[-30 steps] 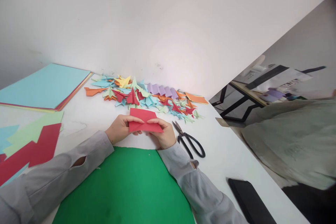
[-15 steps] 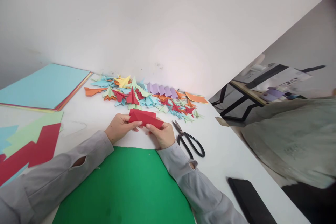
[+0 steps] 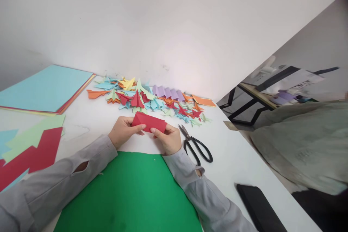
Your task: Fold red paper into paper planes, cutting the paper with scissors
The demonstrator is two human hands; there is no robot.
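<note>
A small folded piece of red paper (image 3: 149,121) is held up between both hands, just beyond the green sheet (image 3: 130,192). My left hand (image 3: 123,131) pinches its left end, thumb on the near face. On the right end, my right hand (image 3: 169,138) grips it the same way; the fingers behind the paper are mostly hidden. Past the paper lies a heap of small folded paper shapes (image 3: 137,99) in red, blue, green, orange and yellow, with a purple pleated strip (image 3: 168,93) at its back. Black-handled scissors (image 3: 194,145) rest right of my right hand, blades partly apart.
At the left are a stack of large coloured sheets (image 3: 46,87) and loose paper pieces (image 3: 46,148). Orange paper (image 3: 203,100) lies near the wall. A black phone-like slab (image 3: 259,206) sits near the table's right edge. A person in pale clothing (image 3: 301,145) is beyond it.
The red paper's top flap has come down and its layers lie closer together, making a more compact rectangle. Both hands have barely moved.
</note>
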